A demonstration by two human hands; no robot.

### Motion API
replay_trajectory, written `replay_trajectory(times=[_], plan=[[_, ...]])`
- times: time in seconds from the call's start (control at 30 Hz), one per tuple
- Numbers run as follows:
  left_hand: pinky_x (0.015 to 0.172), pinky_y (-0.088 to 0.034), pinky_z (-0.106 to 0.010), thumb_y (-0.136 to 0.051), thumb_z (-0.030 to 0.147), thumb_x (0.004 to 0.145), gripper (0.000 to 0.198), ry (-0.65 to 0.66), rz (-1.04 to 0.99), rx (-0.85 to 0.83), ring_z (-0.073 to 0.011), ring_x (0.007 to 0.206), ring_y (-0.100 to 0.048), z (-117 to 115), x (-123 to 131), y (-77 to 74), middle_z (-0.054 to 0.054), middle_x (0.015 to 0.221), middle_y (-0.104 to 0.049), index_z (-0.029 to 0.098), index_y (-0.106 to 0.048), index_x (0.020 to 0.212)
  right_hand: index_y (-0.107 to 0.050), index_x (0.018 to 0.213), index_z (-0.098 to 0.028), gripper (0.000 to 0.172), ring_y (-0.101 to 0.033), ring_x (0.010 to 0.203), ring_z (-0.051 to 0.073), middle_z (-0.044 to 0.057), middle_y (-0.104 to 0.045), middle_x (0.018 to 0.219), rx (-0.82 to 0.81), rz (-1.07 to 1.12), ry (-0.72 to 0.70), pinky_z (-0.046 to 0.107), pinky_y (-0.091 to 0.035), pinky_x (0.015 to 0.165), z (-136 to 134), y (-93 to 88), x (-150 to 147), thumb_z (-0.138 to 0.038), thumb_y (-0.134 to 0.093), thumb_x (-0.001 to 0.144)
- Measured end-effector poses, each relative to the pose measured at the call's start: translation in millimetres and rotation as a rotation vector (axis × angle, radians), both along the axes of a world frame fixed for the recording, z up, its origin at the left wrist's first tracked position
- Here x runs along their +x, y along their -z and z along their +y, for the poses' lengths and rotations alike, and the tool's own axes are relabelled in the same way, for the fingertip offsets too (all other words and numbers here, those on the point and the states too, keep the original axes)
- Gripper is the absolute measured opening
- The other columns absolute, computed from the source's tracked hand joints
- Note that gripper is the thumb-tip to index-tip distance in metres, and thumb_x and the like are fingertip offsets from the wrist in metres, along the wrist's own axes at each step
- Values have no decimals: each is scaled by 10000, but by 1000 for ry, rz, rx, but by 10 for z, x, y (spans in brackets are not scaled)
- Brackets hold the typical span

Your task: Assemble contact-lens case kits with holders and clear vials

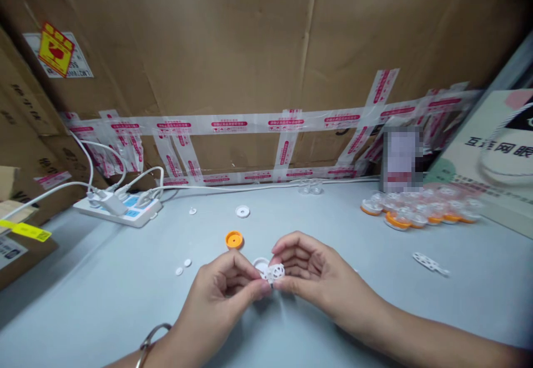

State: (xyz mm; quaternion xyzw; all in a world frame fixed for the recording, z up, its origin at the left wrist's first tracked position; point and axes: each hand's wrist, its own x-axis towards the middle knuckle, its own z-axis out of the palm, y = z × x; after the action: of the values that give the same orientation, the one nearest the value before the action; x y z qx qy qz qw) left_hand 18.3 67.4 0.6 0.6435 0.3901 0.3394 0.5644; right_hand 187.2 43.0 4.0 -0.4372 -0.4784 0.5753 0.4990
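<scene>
Cases (397, 221) at right seem assembled; both hands (222, 287) (314, 273) pinch a perforated white part (276, 272); an orange cup (231, 241) lies loose

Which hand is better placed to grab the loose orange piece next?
Probably the left hand: the loose orange piece lies just beyond its knuckles, while the right hand is farther away. Both pinch the white perforated part, though.

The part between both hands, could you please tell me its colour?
The part is white, with an openwork pattern; the head view shows it.
</scene>
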Motion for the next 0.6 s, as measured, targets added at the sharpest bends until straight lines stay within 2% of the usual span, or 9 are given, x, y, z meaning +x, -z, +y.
replay_trajectory(times=[0.07,0.17,0.23,0.33,0.47,0.6], plan=[[575,-465,-226,-622,243,735,116,32,93,144,-126,603,-600,22,-31,-8,-13,658,-639,158,-551,699,-545,764,-195,275,-596,721,106,-34,-600,727,10,-22,12,236,-481,698,33,-9,34,-180,-742,572],[613,-440,-252,-617,254,747,96,25,270,448,-139,661,-565,80,-96,-34,-15,735,-613,176,-572,781,-565,726,-184,215,-600,710,119,-25,-612,708,48,-123,51,263,-479,709,99,-18,125,-227,-729,595],[655,-422,-270,-648,264,724,175,10,378,559,-157,737,-540,116,-126,-38,-21,823,-591,193,-564,860,-597,716,-181,155,-610,728,135,-8,-635,727,91,-204,76,286,-481,731,132,-12,181,-225,-709,617],[698,-409,-289,-680,294,697,307,73,470,507,-180,815,-521,144,-119,-5,-30,909,-567,203,-539,954,-664,737,-196,71,-617,810,153,19,-652,831,231,-325,63,306,-478,789,135,17,201,-179,-660,668],[738,-393,-300,-625,277,753,226,162,480,451,-184,835,-519,137,-57,48,-18,902,-577,220,-556,960,-707,812,-240,209,-613,850,142,31,-635,912,412,-481,-21,288,-482,797,96,72,129,-102,-563,749],[736,-384,-292,-620,267,758,195,160,472,445,-179,820,-520,124,-28,46,-11,883,-580,216,-569,939,-705,830,-228,230,-629,818,135,36,-652,881,494,-529,-41,259,-504,755,91,104,81,-72,-550,763]])
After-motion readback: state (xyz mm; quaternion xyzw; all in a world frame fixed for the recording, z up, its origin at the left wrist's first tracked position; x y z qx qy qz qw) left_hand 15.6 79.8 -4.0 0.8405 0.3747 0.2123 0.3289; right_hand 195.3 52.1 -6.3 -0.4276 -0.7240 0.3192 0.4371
